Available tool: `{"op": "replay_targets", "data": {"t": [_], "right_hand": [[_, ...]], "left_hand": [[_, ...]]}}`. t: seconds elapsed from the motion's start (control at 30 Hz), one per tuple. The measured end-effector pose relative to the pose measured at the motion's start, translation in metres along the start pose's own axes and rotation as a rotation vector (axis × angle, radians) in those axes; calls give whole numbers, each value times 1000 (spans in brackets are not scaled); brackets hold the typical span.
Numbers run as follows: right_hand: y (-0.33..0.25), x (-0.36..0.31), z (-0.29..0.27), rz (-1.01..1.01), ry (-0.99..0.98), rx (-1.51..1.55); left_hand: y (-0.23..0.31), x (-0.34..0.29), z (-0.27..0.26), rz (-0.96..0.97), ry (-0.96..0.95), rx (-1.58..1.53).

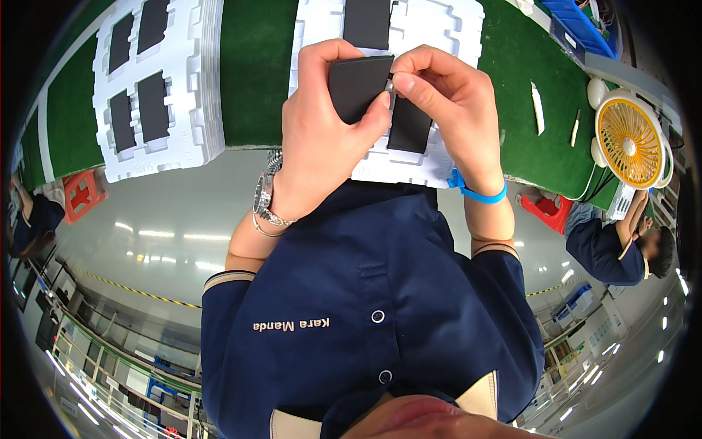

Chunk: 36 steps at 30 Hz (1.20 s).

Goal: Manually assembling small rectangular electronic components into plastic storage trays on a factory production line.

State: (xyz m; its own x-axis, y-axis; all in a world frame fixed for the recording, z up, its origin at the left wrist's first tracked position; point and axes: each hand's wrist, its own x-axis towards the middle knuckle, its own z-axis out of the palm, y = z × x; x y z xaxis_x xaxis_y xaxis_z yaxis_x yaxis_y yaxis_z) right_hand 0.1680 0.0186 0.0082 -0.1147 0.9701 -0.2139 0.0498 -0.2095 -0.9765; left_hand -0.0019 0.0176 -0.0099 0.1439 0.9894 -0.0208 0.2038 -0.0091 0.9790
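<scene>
My left hand (325, 124) is closed around a flat black rectangular block (360, 86), fingers behind it and thumb along its lower right side. The block is tilted above a white moulded tray (457, 29). At the block's right edge, my right hand (457, 102) has thumb and forefinger pinched together; whatever is between the fingertips is too small to make out. Two similar black blocks show in the tray: one block (367, 25) beyond my hands and another block (409, 126) beneath them, partly hidden by my right hand.
A stack of white trays (190, 88) with several black blocks stands to the left on the green bench (252, 73). On the right lie a white knife-like tool (537, 110), a thin pen-like tool (575, 128) and a yellow fan (629, 143). Another person (614, 245) sits at far right.
</scene>
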Motion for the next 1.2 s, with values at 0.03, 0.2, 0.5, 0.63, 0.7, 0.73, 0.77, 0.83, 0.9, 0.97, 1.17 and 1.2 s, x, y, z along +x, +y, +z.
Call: {"op": "replay_targets", "data": {"t": [0.03,0.2,0.5,0.63,0.7,0.73,0.77,0.83,0.9,0.97,1.17,1.2], "right_hand": [[0,1,-1,10,-18,27],[1,5,-9,66,-134,205],[12,12,-12,142,-250,393],[5,13,-12,84,-166,292],[0,15,-14,45,-126,214],[-4,16,-14,23,-106,160],[-6,16,-14,0,-87,106],[-7,17,-11,-65,-121,-14],[-13,20,-16,-141,-129,-256],[-14,30,-34,-99,-23,-215],[2,69,-91,-191,236,-487],[3,69,-87,-217,201,-487]], "left_hand": [[1,1,-1,-46,-36,-29],[3,5,-9,-201,-200,-300],[0,11,-15,-335,-343,-688],[-4,10,-10,-286,-300,-663],[-4,9,-10,-284,-305,-617],[-3,9,-9,-279,-313,-594],[-1,9,-8,-275,-321,-570],[3,11,-8,-206,-328,-416],[5,14,-9,-82,-318,-158],[-7,20,-11,149,-219,158],[-16,30,-12,528,-323,711],[-18,29,-11,527,-318,755]]}}
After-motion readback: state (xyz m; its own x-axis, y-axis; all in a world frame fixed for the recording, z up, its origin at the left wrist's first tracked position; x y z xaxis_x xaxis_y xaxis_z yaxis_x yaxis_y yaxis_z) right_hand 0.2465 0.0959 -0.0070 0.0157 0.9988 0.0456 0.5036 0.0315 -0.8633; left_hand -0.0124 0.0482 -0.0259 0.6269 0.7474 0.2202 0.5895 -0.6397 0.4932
